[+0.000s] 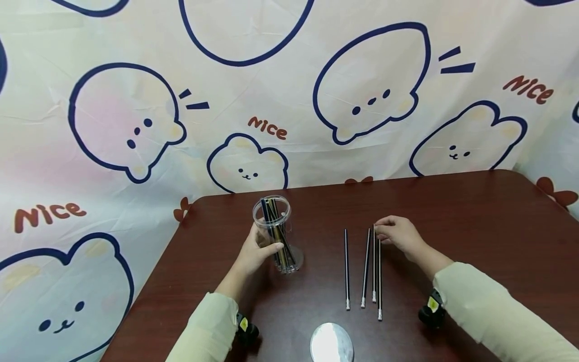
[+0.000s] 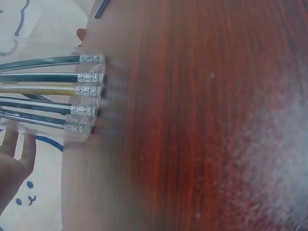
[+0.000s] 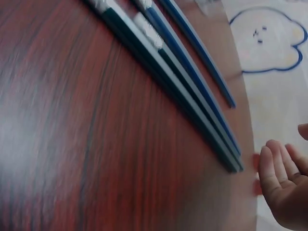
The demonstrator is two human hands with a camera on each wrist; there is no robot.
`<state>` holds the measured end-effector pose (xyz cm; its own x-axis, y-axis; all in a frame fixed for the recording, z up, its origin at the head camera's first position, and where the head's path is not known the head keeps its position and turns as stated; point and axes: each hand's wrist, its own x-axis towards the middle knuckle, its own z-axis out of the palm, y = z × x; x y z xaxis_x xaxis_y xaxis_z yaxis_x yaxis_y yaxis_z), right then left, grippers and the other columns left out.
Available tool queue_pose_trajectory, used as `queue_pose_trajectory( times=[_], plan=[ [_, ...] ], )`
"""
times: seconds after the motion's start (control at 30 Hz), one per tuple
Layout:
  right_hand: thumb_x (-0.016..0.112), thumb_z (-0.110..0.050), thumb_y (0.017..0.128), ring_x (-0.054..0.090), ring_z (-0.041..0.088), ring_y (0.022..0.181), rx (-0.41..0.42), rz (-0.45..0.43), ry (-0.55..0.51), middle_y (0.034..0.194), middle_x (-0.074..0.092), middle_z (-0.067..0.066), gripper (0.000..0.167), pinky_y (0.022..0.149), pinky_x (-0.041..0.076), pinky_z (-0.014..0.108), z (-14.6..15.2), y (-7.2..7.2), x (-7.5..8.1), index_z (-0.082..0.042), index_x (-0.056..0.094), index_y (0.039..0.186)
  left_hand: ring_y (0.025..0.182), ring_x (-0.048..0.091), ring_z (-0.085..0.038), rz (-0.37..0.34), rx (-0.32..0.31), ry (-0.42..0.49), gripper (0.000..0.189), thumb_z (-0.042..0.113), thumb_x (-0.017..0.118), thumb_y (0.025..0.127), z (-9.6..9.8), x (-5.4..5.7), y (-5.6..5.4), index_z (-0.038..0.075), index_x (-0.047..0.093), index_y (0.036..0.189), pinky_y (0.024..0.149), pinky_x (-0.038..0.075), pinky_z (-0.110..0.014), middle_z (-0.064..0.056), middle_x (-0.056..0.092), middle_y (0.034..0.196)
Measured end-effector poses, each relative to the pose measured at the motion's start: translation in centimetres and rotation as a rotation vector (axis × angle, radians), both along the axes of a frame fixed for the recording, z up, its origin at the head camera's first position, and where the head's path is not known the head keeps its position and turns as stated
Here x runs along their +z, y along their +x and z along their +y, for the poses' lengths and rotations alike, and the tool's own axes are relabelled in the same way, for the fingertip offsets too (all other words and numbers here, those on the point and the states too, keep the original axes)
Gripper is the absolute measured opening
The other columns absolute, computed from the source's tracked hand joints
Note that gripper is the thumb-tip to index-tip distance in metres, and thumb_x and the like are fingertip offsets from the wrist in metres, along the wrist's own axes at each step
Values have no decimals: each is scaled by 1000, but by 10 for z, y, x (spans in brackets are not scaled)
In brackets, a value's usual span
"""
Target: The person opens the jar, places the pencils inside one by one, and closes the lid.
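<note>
My left hand (image 1: pixel 257 254) grips a clear plastic jar (image 1: pixel 297 257), its fingers and thumb around the side. Inside stand several pencils (image 1: pixel 281 236), dark and gold, and the left wrist view shows their metal-banded eraser ends (image 2: pixel 89 90) at the jar's bottom. My right hand (image 1: pixel 400 234) is at the far ends of several dark pencils (image 1: pixel 365 271) that lie on the table. In the right wrist view its fingers (image 3: pixel 270 168) extend with the thumb apart and nothing between them. These pencils' eraser ends (image 3: pixel 149 31) point toward me.
A shiny round disc (image 1: pixel 331 344), resembling a lid, lies at the near side of the brown table (image 1: pixel 488 226). One pencil (image 1: pixel 346 269) lies slightly apart, left of the others. Behind the table hangs a pale cloth (image 1: pixel 307 161) with bear drawings.
</note>
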<state>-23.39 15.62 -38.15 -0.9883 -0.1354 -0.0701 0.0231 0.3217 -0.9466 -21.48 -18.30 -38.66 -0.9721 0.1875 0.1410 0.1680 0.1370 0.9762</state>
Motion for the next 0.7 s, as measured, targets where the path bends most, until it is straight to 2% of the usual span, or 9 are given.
queue_pose_trajectory(
  times=[0.17,0.37,0.53,0.7],
  plan=[
    [46,-12,87,57,18,72,23,-95,35,93,55,21,30,65,47,32,12,-4,-8,12,48,104,105,44,-25,-5,7,6,67,4,63,74,2,3,0,13,26,129,90,29,-42,-15,47,121],
    [48,-13,85,56,18,65,64,-193,92,82,57,17,29,60,48,33,12,-11,-17,13,50,99,106,44,-25,-20,11,-8,66,6,63,75,0,3,1,15,26,129,90,30,-44,-13,47,120],
    [51,-10,83,55,17,59,68,-187,164,72,56,12,21,57,48,31,13,-16,-24,10,53,87,107,43,-27,-22,18,-54,67,12,64,75,0,3,1,19,25,129,88,32,-46,-11,45,121],
    [58,-8,78,53,15,53,75,-171,202,64,55,8,15,54,47,30,13,-20,-27,7,56,79,108,42,-28,-23,27,-56,68,12,64,75,1,2,1,19,25,130,89,31,-48,-11,42,122]
  ],
)
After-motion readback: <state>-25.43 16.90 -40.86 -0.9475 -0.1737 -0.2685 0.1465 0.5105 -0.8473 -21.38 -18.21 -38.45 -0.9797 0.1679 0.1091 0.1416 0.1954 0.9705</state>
